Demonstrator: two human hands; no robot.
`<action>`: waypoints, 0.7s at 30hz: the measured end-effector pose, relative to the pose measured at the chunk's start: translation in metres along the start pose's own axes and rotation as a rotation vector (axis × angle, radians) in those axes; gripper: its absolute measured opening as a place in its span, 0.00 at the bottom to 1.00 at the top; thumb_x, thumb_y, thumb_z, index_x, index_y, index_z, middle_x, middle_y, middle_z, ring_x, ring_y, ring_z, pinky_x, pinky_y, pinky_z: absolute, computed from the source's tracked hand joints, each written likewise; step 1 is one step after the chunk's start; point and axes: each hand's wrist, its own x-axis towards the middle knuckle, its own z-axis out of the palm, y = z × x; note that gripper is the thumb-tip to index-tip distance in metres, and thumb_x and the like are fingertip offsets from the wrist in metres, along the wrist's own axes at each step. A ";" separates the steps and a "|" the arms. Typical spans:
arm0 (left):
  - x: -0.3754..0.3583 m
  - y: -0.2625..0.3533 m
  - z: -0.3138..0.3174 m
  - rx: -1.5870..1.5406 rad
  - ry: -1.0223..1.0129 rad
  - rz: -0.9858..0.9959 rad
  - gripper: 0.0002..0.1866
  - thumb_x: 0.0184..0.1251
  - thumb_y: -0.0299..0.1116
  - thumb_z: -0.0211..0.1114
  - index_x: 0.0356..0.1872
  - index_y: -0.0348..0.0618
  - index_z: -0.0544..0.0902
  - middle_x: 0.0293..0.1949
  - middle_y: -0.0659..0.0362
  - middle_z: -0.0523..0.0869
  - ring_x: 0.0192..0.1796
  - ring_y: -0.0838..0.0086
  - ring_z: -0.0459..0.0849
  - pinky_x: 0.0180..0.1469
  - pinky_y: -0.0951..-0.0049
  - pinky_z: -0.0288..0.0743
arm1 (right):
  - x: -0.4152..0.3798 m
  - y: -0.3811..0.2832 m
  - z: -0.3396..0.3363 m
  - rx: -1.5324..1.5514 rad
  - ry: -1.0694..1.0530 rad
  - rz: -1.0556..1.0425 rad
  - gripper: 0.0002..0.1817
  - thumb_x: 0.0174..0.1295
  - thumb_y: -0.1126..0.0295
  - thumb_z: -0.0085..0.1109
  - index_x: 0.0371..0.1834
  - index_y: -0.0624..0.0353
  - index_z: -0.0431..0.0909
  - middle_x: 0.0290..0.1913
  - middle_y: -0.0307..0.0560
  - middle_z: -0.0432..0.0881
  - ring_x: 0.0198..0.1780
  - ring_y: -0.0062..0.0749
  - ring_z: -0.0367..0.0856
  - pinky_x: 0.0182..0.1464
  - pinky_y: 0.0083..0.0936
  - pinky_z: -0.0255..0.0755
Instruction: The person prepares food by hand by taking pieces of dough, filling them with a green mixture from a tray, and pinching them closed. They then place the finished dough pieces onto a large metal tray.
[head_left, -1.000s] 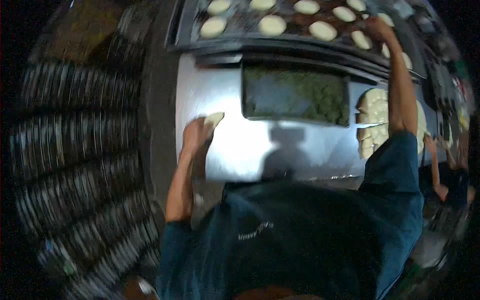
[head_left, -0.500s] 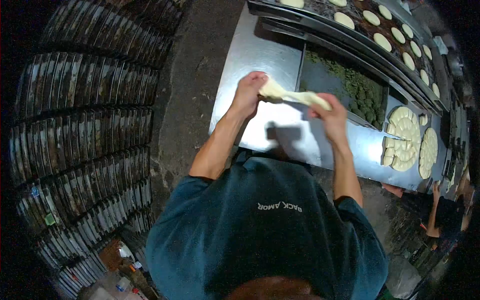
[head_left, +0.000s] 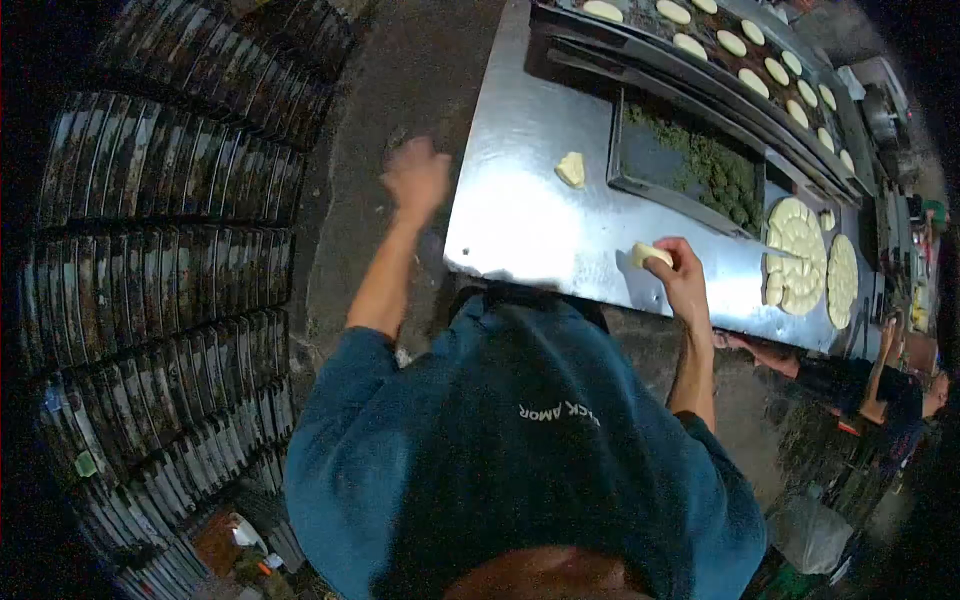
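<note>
My right hand (head_left: pixel 684 282) is closed on a piece of pale dough (head_left: pixel 650 256), pinched between thumb and fingers just over the front part of the metal table (head_left: pixel 520 215). Another small dough piece (head_left: pixel 571 169) lies by itself on the tabletop, left of the tray. Off the table's left edge, over the floor, is my left hand (head_left: pixel 417 180). Motion smears its fingers, and no dough shows in it.
A metal tray (head_left: pixel 640 165) holds green crumbly filling (head_left: pixel 735 180). Two flat rounds of cut dough (head_left: pixel 797 265) (head_left: pixel 841 280) lie to the right. Oval dough pieces (head_left: pixel 753 83) cover a raised baking tray behind. Stacked trays (head_left: pixel 170 160) line the left; a co-worker (head_left: pixel 870 385) is at right.
The dough strip stretched between my hands is now apart: one piece lies on the table, another is in my right hand. My left hand has moved left, off the table; my right has come nearer.
</note>
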 end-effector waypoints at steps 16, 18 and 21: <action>-0.073 0.137 -0.109 -1.321 0.086 0.303 0.16 0.73 0.37 0.52 0.46 0.33 0.81 0.35 0.52 0.82 0.39 0.70 0.82 0.41 0.72 0.74 | 0.057 -0.138 0.111 0.198 -0.035 -0.446 0.15 0.56 0.70 0.67 0.45 0.66 0.81 0.34 0.42 0.84 0.34 0.21 0.80 0.38 0.18 0.73; -0.063 0.146 -0.109 -1.216 0.256 0.294 0.14 0.73 0.36 0.51 0.40 0.34 0.80 0.32 0.51 0.81 0.35 0.65 0.81 0.37 0.68 0.73 | 0.038 -0.145 0.130 0.067 0.150 -0.619 0.15 0.59 0.68 0.64 0.45 0.68 0.80 0.37 0.50 0.85 0.37 0.27 0.81 0.42 0.23 0.74; -0.062 0.164 -0.081 -1.042 0.597 0.507 0.13 0.73 0.35 0.51 0.30 0.38 0.75 0.26 0.53 0.81 0.26 0.61 0.80 0.29 0.65 0.72 | 0.028 -0.153 0.139 0.127 0.328 -0.615 0.15 0.64 0.62 0.59 0.31 0.66 0.77 0.31 0.45 0.81 0.35 0.21 0.76 0.35 0.23 0.70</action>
